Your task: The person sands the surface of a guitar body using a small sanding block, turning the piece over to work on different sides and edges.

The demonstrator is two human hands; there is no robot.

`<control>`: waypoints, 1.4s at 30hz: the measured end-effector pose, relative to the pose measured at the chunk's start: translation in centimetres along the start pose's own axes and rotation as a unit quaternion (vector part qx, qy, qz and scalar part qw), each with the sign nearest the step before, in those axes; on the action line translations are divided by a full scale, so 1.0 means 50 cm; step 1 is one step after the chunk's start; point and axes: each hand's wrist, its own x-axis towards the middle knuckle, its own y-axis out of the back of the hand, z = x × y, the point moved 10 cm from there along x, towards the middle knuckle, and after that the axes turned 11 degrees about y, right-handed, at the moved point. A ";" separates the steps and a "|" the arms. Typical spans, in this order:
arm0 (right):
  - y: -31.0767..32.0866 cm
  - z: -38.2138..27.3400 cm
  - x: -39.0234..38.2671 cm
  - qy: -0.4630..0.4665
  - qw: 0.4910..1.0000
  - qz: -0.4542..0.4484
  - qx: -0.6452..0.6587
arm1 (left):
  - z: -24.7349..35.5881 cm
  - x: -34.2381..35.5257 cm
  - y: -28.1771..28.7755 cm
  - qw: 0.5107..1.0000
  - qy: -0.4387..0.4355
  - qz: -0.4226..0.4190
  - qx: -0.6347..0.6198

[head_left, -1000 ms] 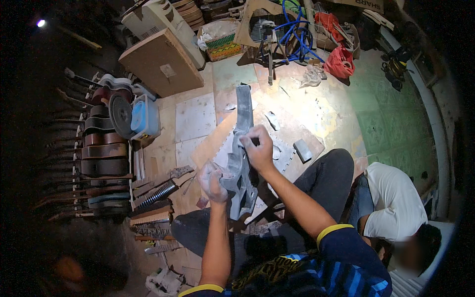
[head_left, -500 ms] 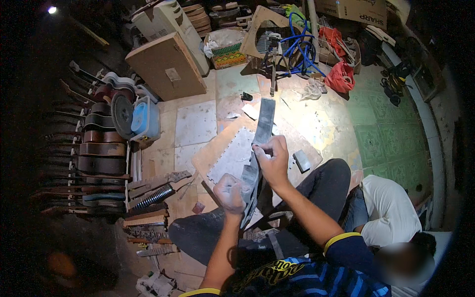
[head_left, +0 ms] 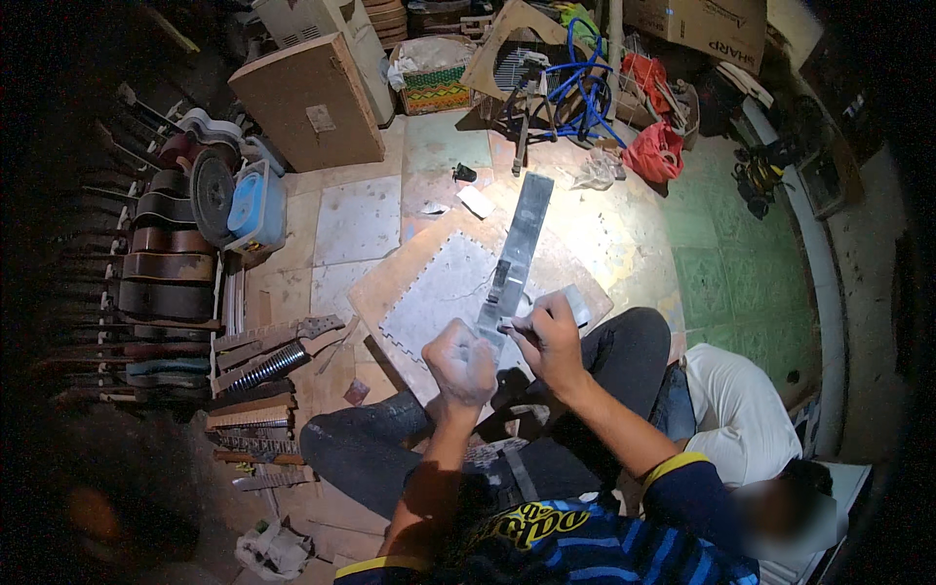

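A long, flat grey strip (head_left: pixel 527 214), dusty like worn sandpaper, reaches away from my hands above the board. My left hand (head_left: pixel 460 363) is closed on its near end, thumb and curled fingers pressed together. On the strip's right edge, close to the left hand, my right hand (head_left: pixel 552 341) pinches with thumb and forefinger; a small dark spot shows at the fingertips. Darker patches mark the strip's middle. Beneath lies a pale foam mat (head_left: pixel 429 288) with jigsaw edges on a brown board (head_left: pixel 375 278). A small grey block (head_left: pixel 591 304) is partly hidden behind my right hand.
Guitars (head_left: pixel 175 265) stand in a row at the left, with guitar necks (head_left: pixel 278 361) on the floor nearby. A blue tub (head_left: pixel 252 207), a large wooden panel (head_left: pixel 310 109) and blue hose (head_left: pixel 585 97) lie farther off. A person in white (head_left: pixel 746 405) sits close on the right.
Both hands have come closer together near the strip's near end; the right hand has slid down along it. The strip now looks straighter, and the whole view has shifted slightly.
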 end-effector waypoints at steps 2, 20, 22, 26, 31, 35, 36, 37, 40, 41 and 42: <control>0.016 -0.024 0.016 0.010 0.999 0.030 -0.036 | 0.029 -0.017 -0.011 0.998 -0.060 -0.020 -0.015; 0.003 -0.021 0.029 -0.013 0.994 -0.004 -0.108 | 0.030 -0.030 -0.043 0.997 -0.055 -0.050 0.013; 0.029 -0.012 -0.007 -0.026 0.996 0.015 -0.089 | 0.040 -0.023 -0.041 0.996 -0.079 -0.035 0.027; 0.037 0.003 0.002 -0.062 0.991 0.021 -0.121 | 0.061 -0.029 -0.059 0.996 -0.063 -0.053 0.037; 0.042 -0.007 -0.033 -0.072 0.994 0.021 -0.082 | 0.049 -0.024 -0.046 0.996 -0.063 -0.048 0.030; 0.037 -0.001 0.035 -0.053 0.988 0.061 -0.129 | 0.058 -0.034 -0.067 0.994 -0.082 -0.058 0.041; 0.043 0.000 0.014 -0.058 0.988 0.058 -0.132 | 0.059 -0.039 -0.074 0.992 -0.095 -0.064 0.056; 0.049 0.008 -0.007 -0.079 0.989 0.057 -0.113 | 0.060 -0.040 -0.075 0.994 -0.092 -0.058 0.031; 0.062 0.018 -0.058 -0.075 0.991 0.037 -0.107 | 0.070 -0.043 -0.093 0.994 -0.075 -0.068 0.037; 0.070 0.025 -0.051 -0.086 0.990 0.063 -0.093 | 0.080 -0.052 -0.099 0.991 -0.105 -0.066 0.054; 0.076 0.033 -0.041 -0.096 0.988 0.089 -0.079 | 0.081 -0.052 -0.100 0.991 -0.105 -0.067 0.052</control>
